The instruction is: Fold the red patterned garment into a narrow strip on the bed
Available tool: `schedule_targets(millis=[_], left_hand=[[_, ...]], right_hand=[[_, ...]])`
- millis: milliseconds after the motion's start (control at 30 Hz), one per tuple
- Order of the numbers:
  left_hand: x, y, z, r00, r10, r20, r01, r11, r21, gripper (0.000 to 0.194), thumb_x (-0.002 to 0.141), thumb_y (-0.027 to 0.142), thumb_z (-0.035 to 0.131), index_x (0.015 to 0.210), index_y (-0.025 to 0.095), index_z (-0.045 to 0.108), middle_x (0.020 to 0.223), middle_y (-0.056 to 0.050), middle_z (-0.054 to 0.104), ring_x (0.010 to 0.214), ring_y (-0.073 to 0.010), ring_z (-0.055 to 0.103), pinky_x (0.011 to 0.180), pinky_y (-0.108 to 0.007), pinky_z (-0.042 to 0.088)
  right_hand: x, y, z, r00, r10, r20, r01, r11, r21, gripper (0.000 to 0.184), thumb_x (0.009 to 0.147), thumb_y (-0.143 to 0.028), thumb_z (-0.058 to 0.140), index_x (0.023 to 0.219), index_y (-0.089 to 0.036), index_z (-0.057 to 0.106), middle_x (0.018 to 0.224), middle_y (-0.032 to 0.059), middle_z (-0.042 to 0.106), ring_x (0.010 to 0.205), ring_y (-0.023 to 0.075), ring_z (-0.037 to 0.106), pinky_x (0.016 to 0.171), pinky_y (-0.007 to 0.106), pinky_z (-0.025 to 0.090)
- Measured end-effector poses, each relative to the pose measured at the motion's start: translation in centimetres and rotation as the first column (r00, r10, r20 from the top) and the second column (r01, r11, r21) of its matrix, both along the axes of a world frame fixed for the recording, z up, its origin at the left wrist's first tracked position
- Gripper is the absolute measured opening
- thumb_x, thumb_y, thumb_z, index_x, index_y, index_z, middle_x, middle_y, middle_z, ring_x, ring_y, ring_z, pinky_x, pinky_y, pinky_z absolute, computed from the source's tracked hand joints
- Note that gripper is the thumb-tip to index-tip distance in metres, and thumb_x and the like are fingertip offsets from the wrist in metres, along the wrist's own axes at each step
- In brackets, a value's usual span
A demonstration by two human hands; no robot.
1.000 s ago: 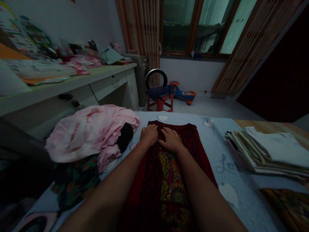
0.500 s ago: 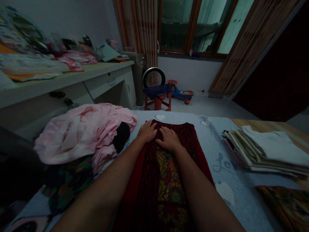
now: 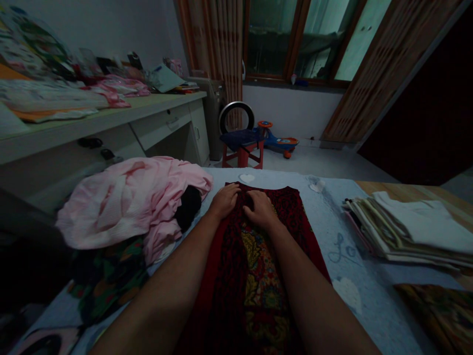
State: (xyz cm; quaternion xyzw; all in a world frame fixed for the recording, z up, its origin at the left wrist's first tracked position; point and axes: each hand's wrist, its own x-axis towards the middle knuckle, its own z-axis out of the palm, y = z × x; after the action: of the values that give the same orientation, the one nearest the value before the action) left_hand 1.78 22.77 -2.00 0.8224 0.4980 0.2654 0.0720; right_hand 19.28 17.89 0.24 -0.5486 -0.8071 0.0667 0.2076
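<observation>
A dark red garment (image 3: pixel 264 296) with black patterning and a yellow floral middle panel lies spread before me, its kind hard to tell. Near its far left corner, my left hand (image 3: pixel 224 201) rests on the cloth, open, with fingers stretched forward. Just right of it, my right hand (image 3: pixel 260 209) touches the garment near its far edge. The fingers there are bent downward and the thumb stands apart, with no cloth visibly gripped. Both forearms cover parts of the garment.
Left of the garment are crumpled pink cloth (image 3: pixel 121 202), a black piece (image 3: pixel 187 207) and dark green patterned cloth (image 3: pixel 111 276). Folded clothes (image 3: pixel 421 224) are stacked at right, near a brown patterned cloth (image 3: pixel 439 310). Beyond the light blue bedding (image 3: pixel 347 256) stands a red stool (image 3: pixel 242 157).
My right hand's fingers have bent from lying flat to curled, lifting the knuckles. The left fingers have drawn closer together. The garment stays spread, and the view has shifted slightly.
</observation>
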Motion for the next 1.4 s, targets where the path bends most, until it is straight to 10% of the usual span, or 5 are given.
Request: schedule_targets(millis=[167, 533, 800, 1000, 1400], left_hand=[[0.1, 0.2, -0.2, 0.994, -0.082, -0.069, 0.077, 0.994, -0.072, 0.034, 0.091, 0.02, 0.044, 0.119, 0.019, 0.063, 0.13, -0.006, 0.062, 0.132, -0.018, 0.048, 0.116, -0.036, 0.035], [0.3, -0.6, 0.2, 0.998, 0.046, -0.04, -0.043, 0.995, 0.094, 0.034, 0.083, 0.011, 0.052, 0.114, 0.017, 0.065, 0.13, -0.011, 0.06, 0.122, -0.0241, 0.054, 0.109, -0.042, 0.042], [1.1, -7.1, 3.1, 0.985, -0.047, -0.169, 0.047, 0.999, -0.003, 0.023, 0.088, 0.01, 0.044, 0.098, 0.018, 0.064, 0.102, -0.008, 0.066, 0.098, -0.0209, 0.061, 0.093, -0.037, 0.05], [0.4, -12.8, 1.5, 0.983, -0.106, -0.15, 0.097, 0.993, -0.071, 0.032, 0.089, 0.013, 0.048, 0.119, 0.017, 0.058, 0.129, -0.01, 0.06, 0.125, -0.0236, 0.052, 0.108, -0.042, 0.042], [-0.4, -13.5, 1.2, 0.982, -0.17, -0.086, 0.175, 0.983, 0.053, 0.018, 0.091, 0.014, 0.049, 0.106, 0.019, 0.058, 0.114, -0.007, 0.063, 0.113, -0.0223, 0.055, 0.102, -0.04, 0.045]], right_hand=[[-0.5, -0.4, 0.8, 0.997, 0.034, 0.073, -0.032, 0.999, -0.025, 0.017, 0.086, -0.031, 0.056, 0.096, -0.022, 0.065, 0.106, 0.0064, 0.061, 0.102, 0.0226, 0.052, 0.089, 0.034, 0.041], [-0.4, -0.5, 0.2, 0.99, -0.014, 0.138, 0.015, 1.0, -0.006, 0.025, 0.089, -0.032, 0.055, 0.111, -0.02, 0.06, 0.116, 0.0087, 0.058, 0.108, 0.0237, 0.049, 0.088, 0.035, 0.041], [-0.2, -0.1, -0.1, 0.992, -0.005, 0.128, 0.011, 0.999, -0.047, 0.026, 0.095, -0.024, 0.042, 0.113, -0.022, 0.061, 0.117, 0.0074, 0.059, 0.107, 0.0221, 0.051, 0.088, 0.034, 0.041], [-0.3, -0.3, 0.2, 0.989, -0.019, 0.147, 0.027, 0.998, -0.052, 0.027, 0.092, -0.03, 0.051, 0.116, -0.021, 0.06, 0.121, 0.0087, 0.057, 0.109, 0.0241, 0.05, 0.091, 0.035, 0.04], [-0.3, 0.1, 0.1, 0.982, -0.036, 0.183, 0.047, 0.997, -0.056, 0.027, 0.094, -0.023, 0.046, 0.116, -0.023, 0.062, 0.121, 0.0085, 0.059, 0.109, 0.0232, 0.051, 0.089, 0.034, 0.042]])
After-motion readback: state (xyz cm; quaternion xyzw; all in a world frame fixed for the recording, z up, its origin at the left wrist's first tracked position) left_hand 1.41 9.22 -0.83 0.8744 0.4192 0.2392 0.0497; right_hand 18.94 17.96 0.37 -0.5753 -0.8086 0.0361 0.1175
